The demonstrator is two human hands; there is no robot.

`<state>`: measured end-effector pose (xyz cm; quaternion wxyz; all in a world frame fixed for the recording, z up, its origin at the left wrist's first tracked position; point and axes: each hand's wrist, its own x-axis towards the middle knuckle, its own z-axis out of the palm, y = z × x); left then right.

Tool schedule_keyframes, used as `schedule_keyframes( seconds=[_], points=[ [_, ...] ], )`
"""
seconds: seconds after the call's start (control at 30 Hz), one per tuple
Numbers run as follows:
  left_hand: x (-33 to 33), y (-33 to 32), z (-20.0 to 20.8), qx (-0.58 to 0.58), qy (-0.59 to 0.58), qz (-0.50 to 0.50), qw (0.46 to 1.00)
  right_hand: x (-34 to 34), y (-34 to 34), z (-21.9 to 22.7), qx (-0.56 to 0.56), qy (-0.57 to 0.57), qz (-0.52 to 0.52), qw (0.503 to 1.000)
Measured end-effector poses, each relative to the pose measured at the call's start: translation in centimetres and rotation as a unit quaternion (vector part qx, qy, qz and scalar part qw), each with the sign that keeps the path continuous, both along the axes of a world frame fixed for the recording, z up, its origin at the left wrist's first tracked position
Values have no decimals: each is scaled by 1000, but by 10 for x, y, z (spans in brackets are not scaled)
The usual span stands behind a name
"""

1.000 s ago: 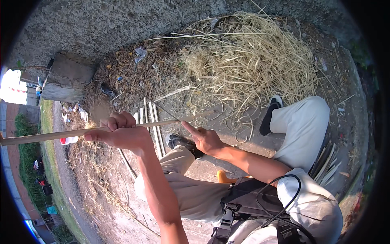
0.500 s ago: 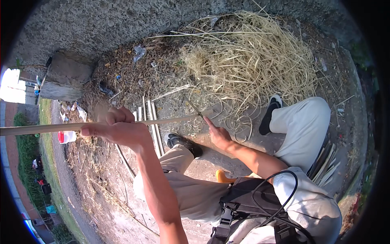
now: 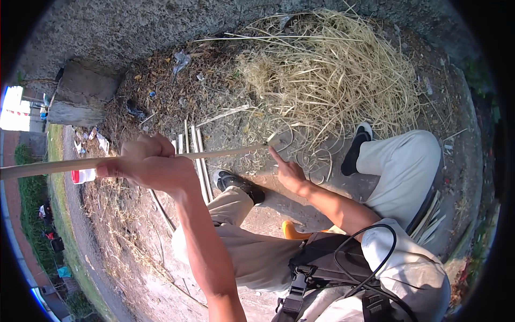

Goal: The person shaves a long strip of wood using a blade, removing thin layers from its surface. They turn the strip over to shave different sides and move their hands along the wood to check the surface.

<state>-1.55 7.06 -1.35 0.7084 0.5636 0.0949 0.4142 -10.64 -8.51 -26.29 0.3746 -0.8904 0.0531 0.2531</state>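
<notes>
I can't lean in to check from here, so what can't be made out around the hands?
- Head view: the near end of the pale strip, cut off by the left picture edge.
- Head view: the strip's gripped stretch, covered by the left hand.
- Head view: anything inside the right hand, hidden by its own curled fingers.
- Head view: part of the orange thing, behind the black bag.

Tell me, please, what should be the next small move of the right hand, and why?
Probably the right hand should ease back along the wooden strip toward the left hand: its extended index finger is near the strip's far end, and the left hand grips the strip.
</notes>
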Motion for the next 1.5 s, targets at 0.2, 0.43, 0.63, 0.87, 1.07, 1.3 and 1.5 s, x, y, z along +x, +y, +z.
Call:
schedule_keyframes(
  seconds=[0.2, 0.43, 0.63, 0.87, 1.07, 1.3, 1.5],
  points=[
    [2, 0, 3, 49, -9, -23, 998, 2, 9, 17, 148, -128, 7, 981],
    [2, 7, -5, 40, -38, -59, 997, -1, 13, -10, 142, -346, 60, 926],
    [4, 4, 1, -31, -19, -21, 999, 5, -12, -34, 48, -48, -27, 997],
    [3, 9, -4, -38, -41, -91, 994, -15, 2, -51, 27, -223, 32, 974],
    [2, 6, -2, -64, -30, -56, 996, -11, -27, -48, 0, 22, 10, 1000],
    [3, 6, -5, 5, -44, -80, 996, -23, 2, -58, -5, -257, 40, 966],
    [5, -1, 2, -25, -42, -86, 995, -11, -43, -59, -6, 44, 6, 999]
  ],
)
